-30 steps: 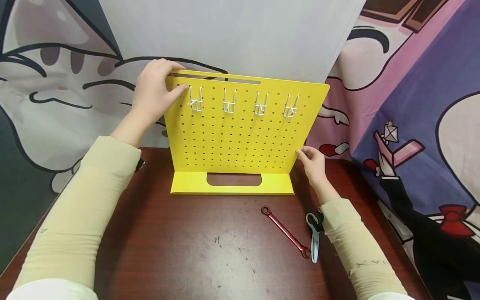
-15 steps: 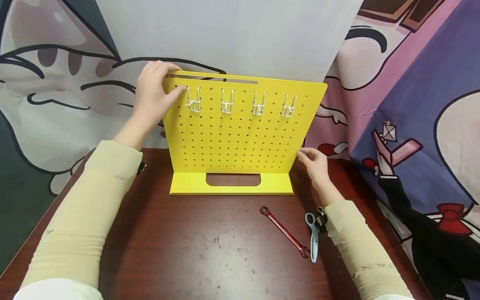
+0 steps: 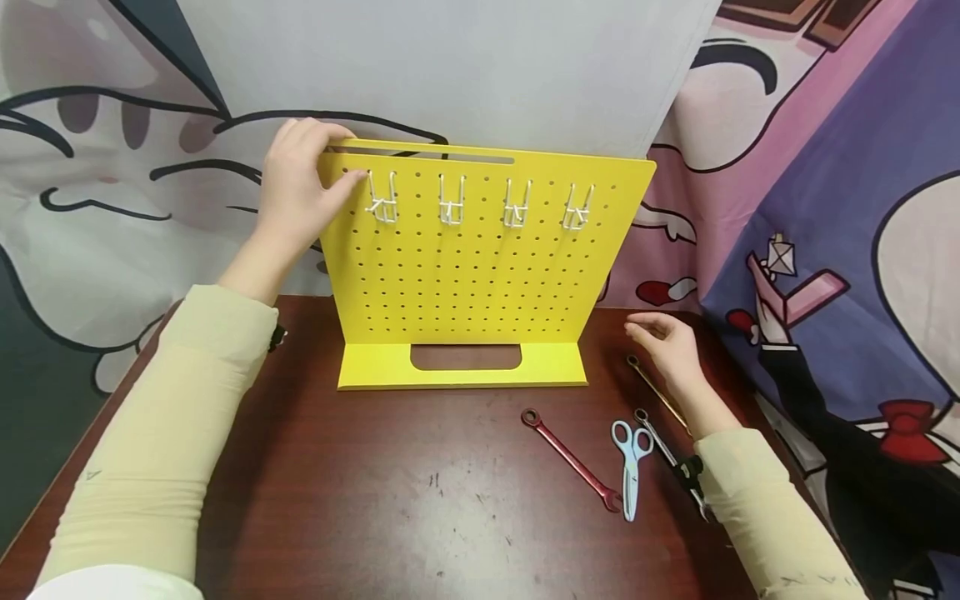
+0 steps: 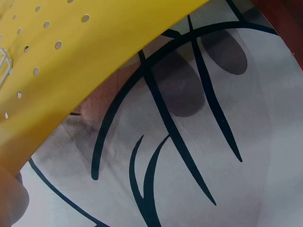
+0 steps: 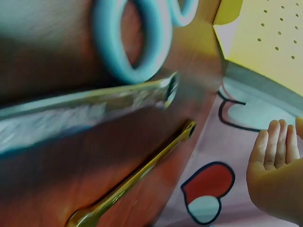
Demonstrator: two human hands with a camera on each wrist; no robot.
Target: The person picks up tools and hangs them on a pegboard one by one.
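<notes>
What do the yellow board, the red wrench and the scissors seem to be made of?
Yellow board: perhaps satin painted metal, being thin and evenly coloured; plastic is possible. Red wrench: probably metal, glossy coating, shown by bright highlights. Scissors: handles likely smooth plastic, thick and rounded; blades unclear.

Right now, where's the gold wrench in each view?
Head: gold wrench right of center, just below mid-height.
Left wrist: not in it.
Right wrist: lower left, slanting up to the right.
Landmark in all three: yellow pegboard, at center, upper left, upper right respectively.
</notes>
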